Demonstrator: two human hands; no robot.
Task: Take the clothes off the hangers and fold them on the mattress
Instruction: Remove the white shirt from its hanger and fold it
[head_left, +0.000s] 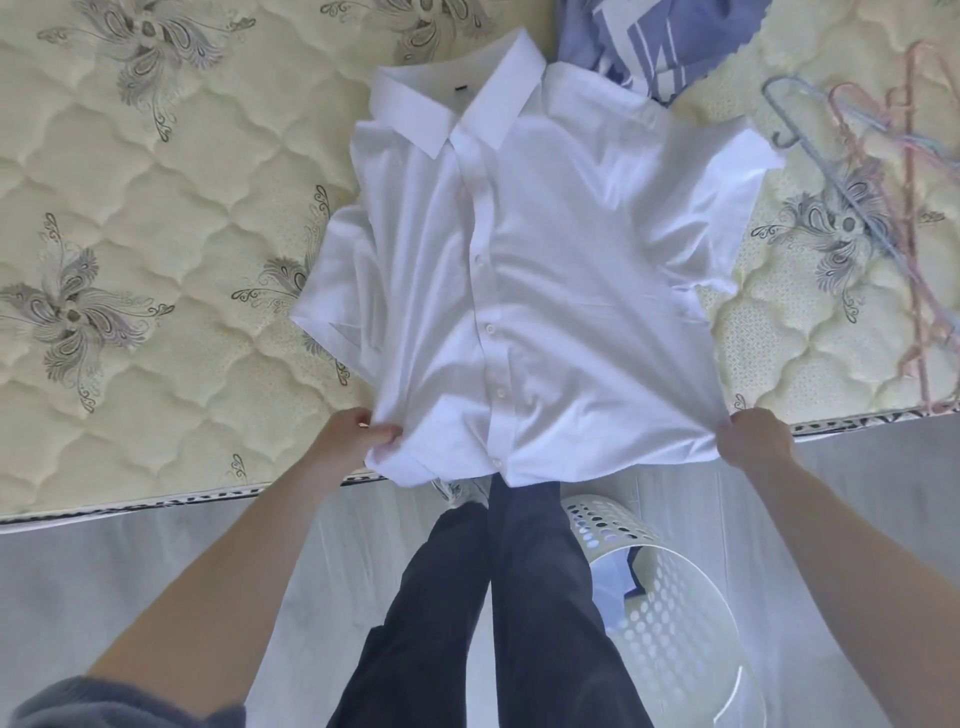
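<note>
A white short-sleeved button shirt lies face up on the cream quilted mattress, collar away from me and buttoned down the front. Its hem hangs slightly over the mattress's near edge. My left hand pinches the hem's left corner. My right hand grips the hem's right corner. The cloth is pulled taut between the two hands. No hanger is in the shirt.
A blue and white garment lies bunched beyond the shirt's collar. Empty pink and grey hangers lie on the mattress at the right. A white perforated laundry basket with clothes inside stands on the floor by my legs.
</note>
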